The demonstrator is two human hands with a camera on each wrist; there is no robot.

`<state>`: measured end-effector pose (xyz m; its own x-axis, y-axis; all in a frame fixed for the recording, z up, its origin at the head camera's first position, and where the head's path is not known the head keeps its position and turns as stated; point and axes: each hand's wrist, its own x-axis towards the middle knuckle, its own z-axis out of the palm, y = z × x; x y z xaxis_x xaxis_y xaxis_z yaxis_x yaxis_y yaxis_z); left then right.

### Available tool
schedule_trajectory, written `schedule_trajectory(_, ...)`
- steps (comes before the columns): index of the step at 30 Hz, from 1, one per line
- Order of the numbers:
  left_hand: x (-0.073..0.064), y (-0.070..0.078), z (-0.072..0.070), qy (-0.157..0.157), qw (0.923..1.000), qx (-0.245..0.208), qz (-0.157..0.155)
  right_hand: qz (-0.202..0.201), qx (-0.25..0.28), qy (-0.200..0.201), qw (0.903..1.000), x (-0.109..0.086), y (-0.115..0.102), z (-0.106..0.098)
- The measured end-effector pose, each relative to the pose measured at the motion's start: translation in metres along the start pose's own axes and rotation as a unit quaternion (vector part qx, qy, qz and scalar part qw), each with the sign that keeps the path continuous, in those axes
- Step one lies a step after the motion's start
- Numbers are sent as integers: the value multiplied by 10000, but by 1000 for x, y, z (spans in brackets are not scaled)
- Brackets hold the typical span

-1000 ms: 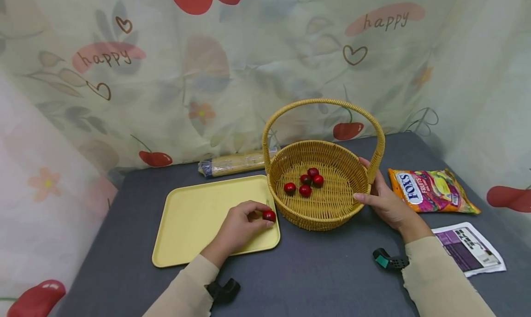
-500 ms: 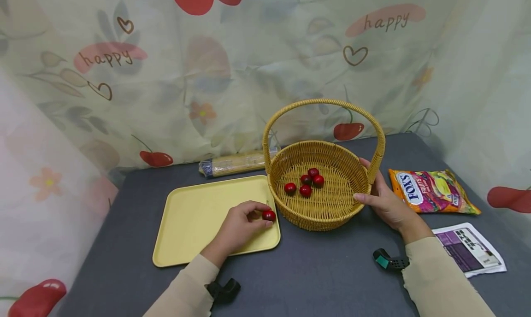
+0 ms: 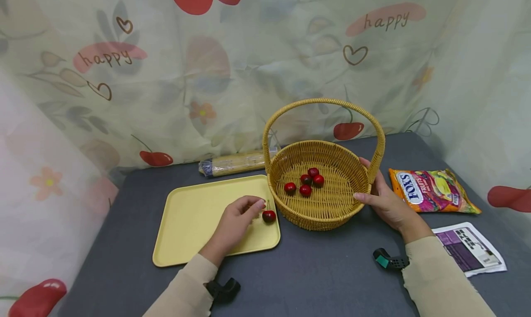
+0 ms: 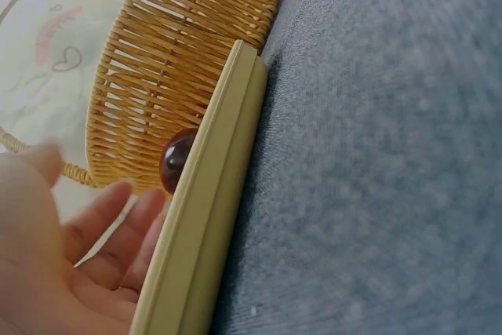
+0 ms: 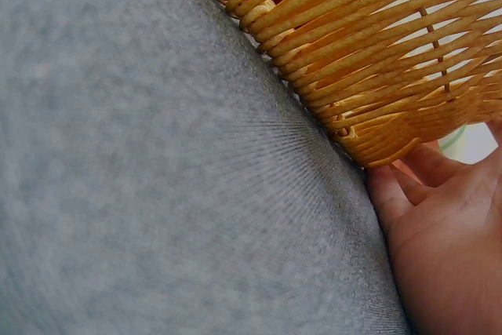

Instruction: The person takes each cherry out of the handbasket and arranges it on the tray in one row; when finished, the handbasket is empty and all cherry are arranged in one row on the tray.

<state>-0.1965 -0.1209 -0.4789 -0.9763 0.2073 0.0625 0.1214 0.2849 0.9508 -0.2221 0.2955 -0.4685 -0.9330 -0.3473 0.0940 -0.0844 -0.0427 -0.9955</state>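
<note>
In the head view a dark red cherry point(image 3: 268, 216) sits at the right end of the yellow tray point(image 3: 191, 215). My left hand point(image 3: 234, 222) is over the tray just left of this cherry, its thumb and fingers off it. The left wrist view shows the relaxed fingers point(image 4: 102, 229) apart from the cherry point(image 4: 177, 161), which is partly hidden by the tray's rim. Several cherries point(image 3: 305, 190) lie inside the wicker basket point(image 3: 319, 222). My right hand point(image 3: 387, 206) holds the basket's right side, thumb over the rim, other fingers behind it.
Behind the tray lies a long clear-wrapped pack point(image 3: 236, 163). To the right are an orange sweets bag point(image 3: 433, 190) and a purple-and-white packet point(image 3: 470, 249). The basket's tall handle point(image 3: 323, 101) arches above it. A printed curtain point(image 3: 249, 77) stands behind the table.
My left thumb and fingers have come off the cherry and drawn slightly left and up. The cherry stays on the tray. My right hand and the basket have not moved.
</note>
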Motion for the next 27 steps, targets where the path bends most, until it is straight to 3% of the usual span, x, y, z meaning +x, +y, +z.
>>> schedule_trajectory(9, 1, 13, -3, 239, 9945, -1018, -78, 5, 17, 7, 10000, 0, 1, 0)
schedule_trajectory(20, -4, 49, -4, -287, 9775, -2048, 407, -49, 9, -49, 10000, 0, 4, -2)
schedule_trajectory(27, 13, 82, 8, -666, 9631, -2463, 861, -47, 35, -28, 10000, 0, 5, -3)
